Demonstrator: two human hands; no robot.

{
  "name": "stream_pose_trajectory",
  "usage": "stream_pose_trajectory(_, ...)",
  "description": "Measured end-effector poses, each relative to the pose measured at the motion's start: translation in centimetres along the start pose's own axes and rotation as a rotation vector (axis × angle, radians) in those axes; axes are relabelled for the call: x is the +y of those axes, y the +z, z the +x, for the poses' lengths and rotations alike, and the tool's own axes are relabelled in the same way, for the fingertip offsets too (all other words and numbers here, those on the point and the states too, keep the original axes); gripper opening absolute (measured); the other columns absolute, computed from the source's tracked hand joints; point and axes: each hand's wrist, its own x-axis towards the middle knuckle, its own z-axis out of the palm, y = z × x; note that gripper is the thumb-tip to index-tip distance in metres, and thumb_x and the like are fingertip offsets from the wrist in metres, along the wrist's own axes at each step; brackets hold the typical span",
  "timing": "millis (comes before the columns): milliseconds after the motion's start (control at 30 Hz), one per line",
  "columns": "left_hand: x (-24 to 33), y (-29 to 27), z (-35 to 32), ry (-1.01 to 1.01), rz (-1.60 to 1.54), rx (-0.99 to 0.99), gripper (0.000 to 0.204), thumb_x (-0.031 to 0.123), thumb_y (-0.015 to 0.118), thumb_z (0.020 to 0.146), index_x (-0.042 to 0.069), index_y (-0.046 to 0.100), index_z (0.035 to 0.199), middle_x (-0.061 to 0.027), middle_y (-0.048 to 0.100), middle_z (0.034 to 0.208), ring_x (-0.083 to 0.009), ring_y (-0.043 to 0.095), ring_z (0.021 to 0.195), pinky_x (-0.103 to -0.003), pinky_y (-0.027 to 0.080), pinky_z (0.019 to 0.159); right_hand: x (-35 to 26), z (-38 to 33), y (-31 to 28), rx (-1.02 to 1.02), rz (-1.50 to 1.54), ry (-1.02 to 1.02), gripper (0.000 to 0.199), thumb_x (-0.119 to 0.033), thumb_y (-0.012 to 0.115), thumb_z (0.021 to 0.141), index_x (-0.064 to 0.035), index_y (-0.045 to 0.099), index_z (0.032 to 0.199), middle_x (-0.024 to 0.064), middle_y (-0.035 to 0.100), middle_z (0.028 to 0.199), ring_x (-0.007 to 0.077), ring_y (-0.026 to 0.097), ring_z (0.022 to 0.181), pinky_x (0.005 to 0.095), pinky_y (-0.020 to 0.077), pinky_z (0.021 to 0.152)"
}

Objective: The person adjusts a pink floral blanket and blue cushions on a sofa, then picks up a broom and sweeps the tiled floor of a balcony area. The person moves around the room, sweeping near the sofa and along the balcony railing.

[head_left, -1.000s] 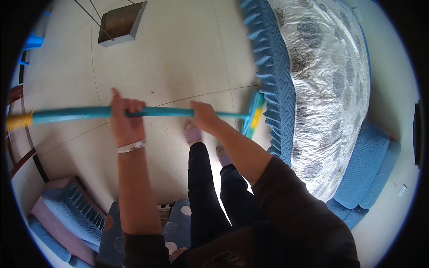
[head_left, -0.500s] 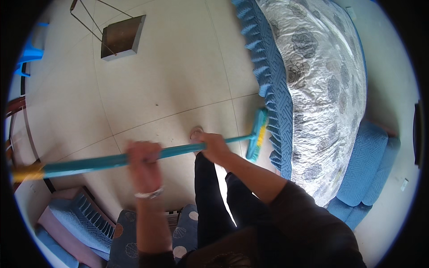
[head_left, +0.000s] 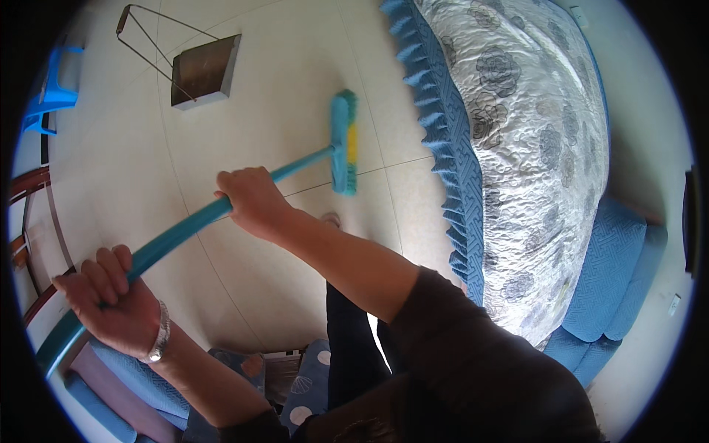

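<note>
A long teal broom (head_left: pixel 343 144) slants across the view, its head on the pale tiled floor (head_left: pixel 295 88) with teal and yellow bristles facing right. Lower down the handle, nearer the head, my right hand (head_left: pixel 255 201) is wrapped round it. Toward the handle's upper end at the lower left, my left hand (head_left: pixel 118 303) grips it, with a bracelet on that wrist. A metal dustpan (head_left: pixel 207 68) with a tall wire handle stands on the floor at the far left of the broom head.
On the right is a bed (head_left: pixel 543 148) with a blue ruffled skirt and flowered cover. Beside it stands a blue padded sofa (head_left: pixel 605 273). A blue plastic stool (head_left: pixel 55 92) sits at the left edge. Patterned dark cushions (head_left: pixel 314 376) and blue seating lie at the lower left.
The broom head has swung left and away from the bed skirt, out onto the open tiles. Both hands have shifted left, the left one lower and the right one farther forward.
</note>
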Motion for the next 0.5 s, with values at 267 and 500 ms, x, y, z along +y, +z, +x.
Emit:
stream_pose_trajectory(267, -10.7, 5.2, -7.9, -0.553, 0.064, 0.040, 0.031, 0.021, 0.039, 0.097, 0.007, 0.045, 0.070, -0.0047, 0.047, 0.059, -0.0159, 0.044, 0.058, -0.035, 0.043, 0.068, 6.4, -16.1, -7.1, -0.046, 0.127, 0.490, 0.014, -0.010, 0.059, 0.076, -0.0024, 0.049, 0.071, 0.0176, 0.055, 0.067, 0.0366, 0.057, 0.067, 0.0401, 0.0432, 0.057)
stream_pose_trajectory(500, -12.0, 4.5, -6.7, -0.538, -0.048, 0.166, 0.034, 0.023, 0.041, 0.096, 0.009, 0.039, 0.066, -0.0011, 0.037, 0.055, -0.0140, 0.036, 0.054, -0.035, 0.042, 0.067, 10.3, -14.4, -3.2, 0.003, 0.057, 0.411, 0.011, -0.003, 0.058, 0.072, -0.0020, 0.047, 0.070, 0.0188, 0.053, 0.068, 0.0381, 0.055, 0.074, 0.0423, 0.0422, 0.060)
